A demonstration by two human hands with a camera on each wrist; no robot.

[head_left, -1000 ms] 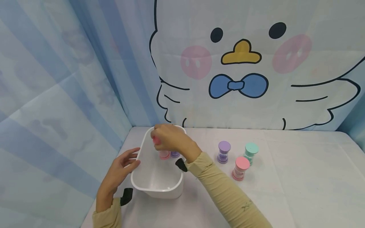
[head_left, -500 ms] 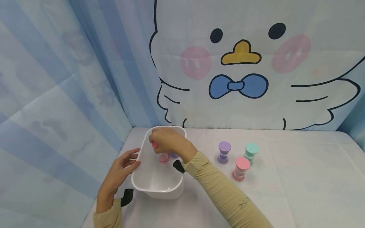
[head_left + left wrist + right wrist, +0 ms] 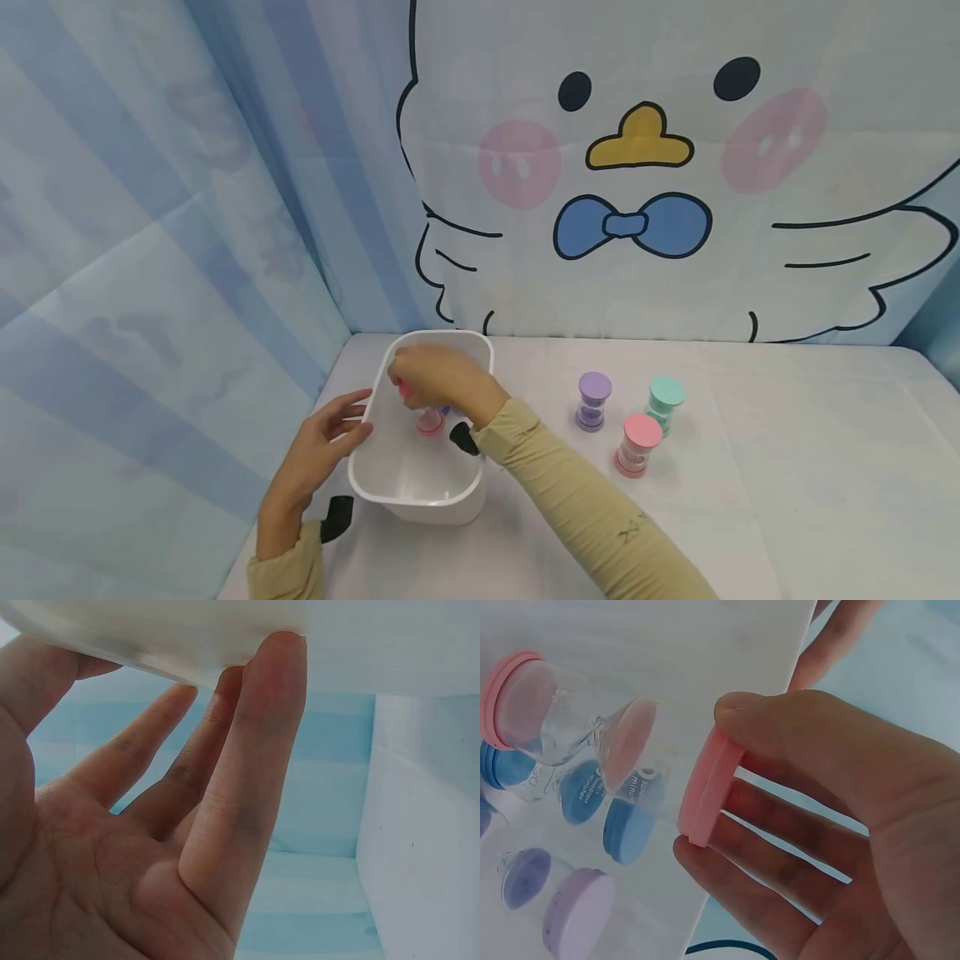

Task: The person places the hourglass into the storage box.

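Inside the white bin (image 3: 397,467), my right hand (image 3: 446,379) grips a pink sand timer (image 3: 431,422) by its upper cap. The right wrist view shows thumb and fingers around the pink cap (image 3: 709,787), with the clear glass reaching away from the hand. Close beside it in the bin are a blue sand timer (image 3: 630,829) and a purple sand timer (image 3: 577,915). My left hand (image 3: 318,446) touches the bin's left side, its fingers extended; in the left wrist view the fingertips rest against the white wall (image 3: 360,645).
Right of the bin on the white table (image 3: 810,467) stand a purple sand timer (image 3: 592,402), a mint green sand timer (image 3: 664,404) and another pink sand timer (image 3: 637,446), all upright. A printed curtain (image 3: 525,283) hangs behind the table, and a blue striped one (image 3: 165,333) at the left.
My right hand has sunk slightly lower into the bin with the pink sand timer. The left hand stays at the bin's side, and the timers on the table stand as before.
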